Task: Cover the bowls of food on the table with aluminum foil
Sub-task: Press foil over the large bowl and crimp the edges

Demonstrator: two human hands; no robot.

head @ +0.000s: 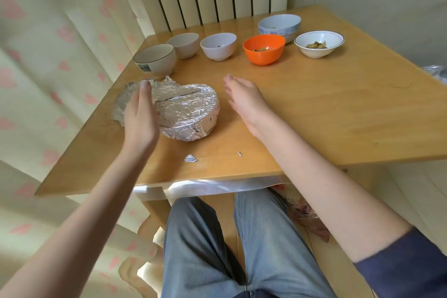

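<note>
Crinkled silver aluminum foil (186,109) is being worn over a round bowl, flanked by both hands. Left hand (140,116), fingers straight and together, is being held against its loose flap; right hand (244,101), relaxed, is being kept just right of it.

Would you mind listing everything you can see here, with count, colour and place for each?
Foil-covered bowl: one, silver, near left of the table, loose foil sticking out on its left.
Black-rimmed bowl: one, white, just behind the foil-covered bowl.
Plain bowls: two, white, in the far row, left of centre.
Orange bowl: one, far row, food inside.
Blue-patterned bowls: a stack, white and blue, far right; number unclear.
Thin-rimmed bowl: one, white, farthest right, food inside.
Foil scraps: two, silver, near the front edge.
Table: one, light wood.
Left hand: open, against the loose foil.
Right hand: open, right of the foil-covered bowl, holding nothing.
</note>
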